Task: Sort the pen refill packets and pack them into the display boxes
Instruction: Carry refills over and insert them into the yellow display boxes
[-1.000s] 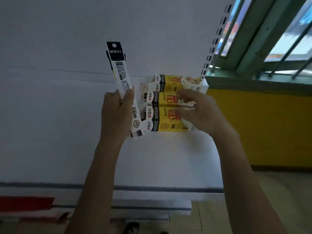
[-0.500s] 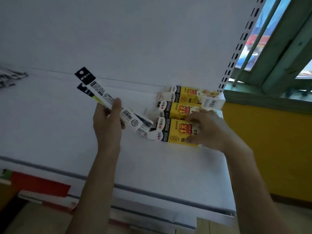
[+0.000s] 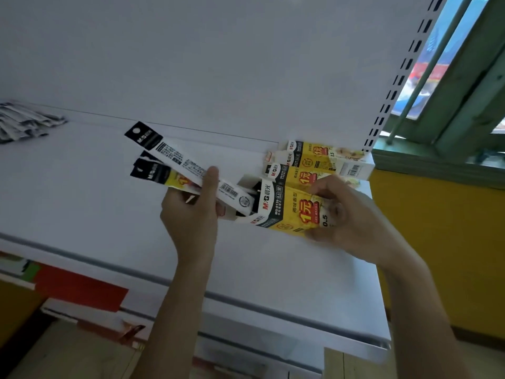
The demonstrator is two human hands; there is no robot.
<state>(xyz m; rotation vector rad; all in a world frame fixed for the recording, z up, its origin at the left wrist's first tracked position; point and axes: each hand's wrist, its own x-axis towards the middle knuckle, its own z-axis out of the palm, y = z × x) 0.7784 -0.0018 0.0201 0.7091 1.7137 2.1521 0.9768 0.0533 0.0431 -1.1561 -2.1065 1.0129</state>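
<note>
Head view: left hand [image 3: 191,214] grips fanned refill packets [image 3: 175,157], tips hidden inside front display box [image 3: 289,212]; right hand [image 3: 347,217] clasps that box.

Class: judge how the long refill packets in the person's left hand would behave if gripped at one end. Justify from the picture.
The refill packets are probably fairly stiff: they jut straight past the left hand without drooping. Likely light, since a thumb pinch carries several. They may slide apart: they lie fanned, not aligned.
</note>
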